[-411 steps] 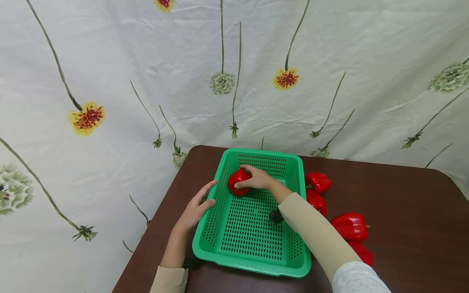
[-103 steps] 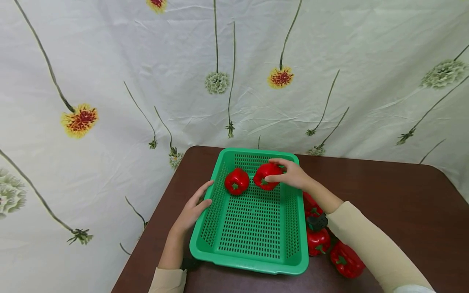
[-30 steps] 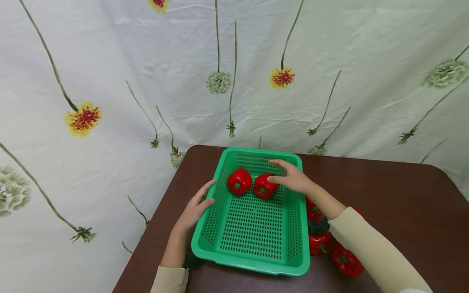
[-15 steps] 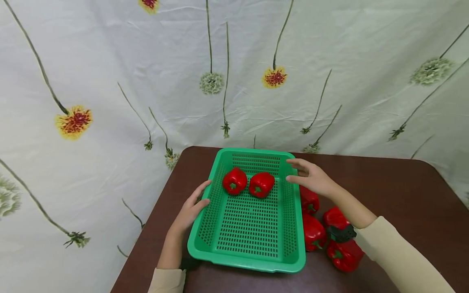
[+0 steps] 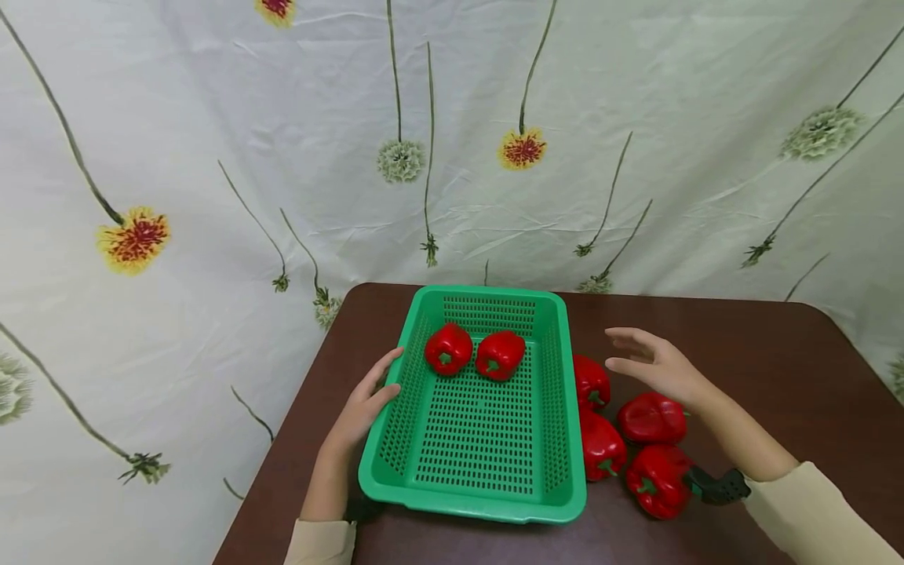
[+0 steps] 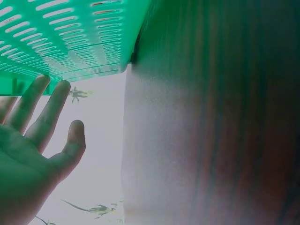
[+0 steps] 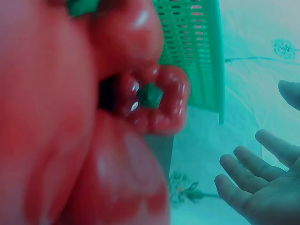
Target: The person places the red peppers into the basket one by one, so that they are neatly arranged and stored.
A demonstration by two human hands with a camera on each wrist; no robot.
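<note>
Two red bell peppers (image 5: 449,349) lie side by side at the far end of a green perforated basket (image 5: 575,439). My left hand (image 5: 363,404) rests at the basket's left rim, thumb and fingers spread; in the left wrist view its fingertips are right at the slotted wall. Right of the basket, my right hand (image 5: 660,367) hovers with relaxed fingers and nothing in it, just above and beyond a group of several red bell peppers (image 5: 652,418). Those peppers fill the left of the right wrist view, where the right hand (image 7: 262,183) shows spread fingers apart from them.
Everything stands on a dark brown table (image 5: 763,369). A white cloth with printed flowers (image 5: 339,141) hangs behind and to the left. A black wrist device (image 5: 716,486) on the right arm overlaps the nearest loose pepper in the head view.
Earlier my right hand held one pepper, later a second, in the basket. It has let go of the second and moved right, out over the loose peppers. My left hand stays at the rim.
</note>
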